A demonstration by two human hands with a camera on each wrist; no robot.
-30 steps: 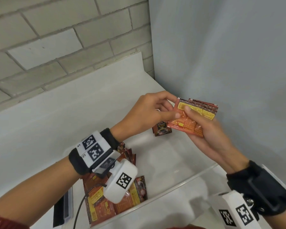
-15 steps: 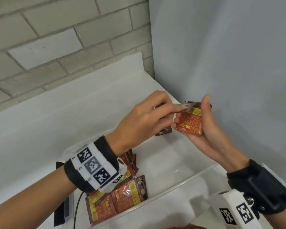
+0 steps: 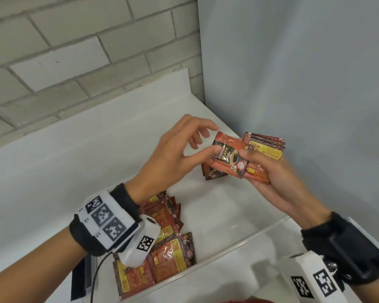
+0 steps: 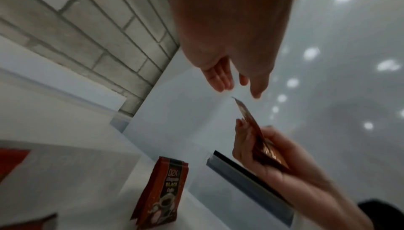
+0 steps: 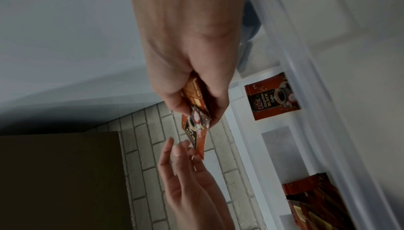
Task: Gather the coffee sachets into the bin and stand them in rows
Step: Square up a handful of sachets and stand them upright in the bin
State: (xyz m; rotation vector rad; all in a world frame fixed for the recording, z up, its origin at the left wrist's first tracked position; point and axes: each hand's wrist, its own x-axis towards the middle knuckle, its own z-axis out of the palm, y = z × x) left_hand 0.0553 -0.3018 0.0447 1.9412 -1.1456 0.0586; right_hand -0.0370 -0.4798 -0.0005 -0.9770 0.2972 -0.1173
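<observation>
My right hand (image 3: 247, 156) grips a stack of red coffee sachets (image 3: 267, 147) above the far right corner of the clear bin (image 3: 239, 243). One sachet (image 3: 228, 158) lies askew on top of the stack, printed front up, under my right thumb. My left hand (image 3: 208, 141) hovers at its left end with fingers spread and loose; only the thumb touches the sachet. Seen from the right wrist, the sachet (image 5: 194, 130) sticks out of my right hand (image 5: 196, 109) toward the left fingers (image 5: 186, 150). A single sachet (image 3: 212, 174) stands in the bin's far corner. Several sachets (image 3: 169, 256) lie in a loose pile at the bin's near left.
The bin sits on a white counter (image 3: 74, 149) in a corner, with a brick wall (image 3: 74, 51) behind and a smooth grey wall (image 3: 293, 84) to the right. A black latch (image 3: 79, 278) is on the bin's left side. The bin's floor (image 3: 217, 215) is bare between the pile and the standing sachet.
The left hand's fingers were pressed on the stack's top edge; they have now opened and drawn back left. One sachet now lies askew, front up, on the stack.
</observation>
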